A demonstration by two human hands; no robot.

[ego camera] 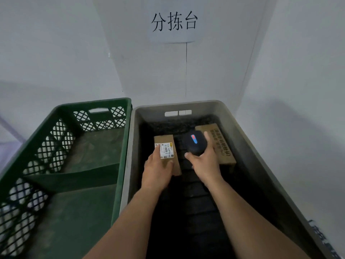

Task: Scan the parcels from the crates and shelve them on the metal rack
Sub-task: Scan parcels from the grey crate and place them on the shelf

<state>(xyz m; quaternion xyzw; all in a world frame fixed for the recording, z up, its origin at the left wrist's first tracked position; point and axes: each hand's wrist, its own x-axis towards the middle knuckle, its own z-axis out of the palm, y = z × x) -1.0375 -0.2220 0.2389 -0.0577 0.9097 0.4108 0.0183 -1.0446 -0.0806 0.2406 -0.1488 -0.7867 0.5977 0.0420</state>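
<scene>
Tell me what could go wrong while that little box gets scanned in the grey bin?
1. Fingertips of the left hand lie on the label of the small parcel, so the barcode might be partly covered and the scan could fail.
2. The scanner in the right hand is close by the second parcel; a bump or mix-up seems possible.

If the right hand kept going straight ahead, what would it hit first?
Probably the grey crate's far wall; the right hand passes left of the brown box, though depth is unclear.
</scene>
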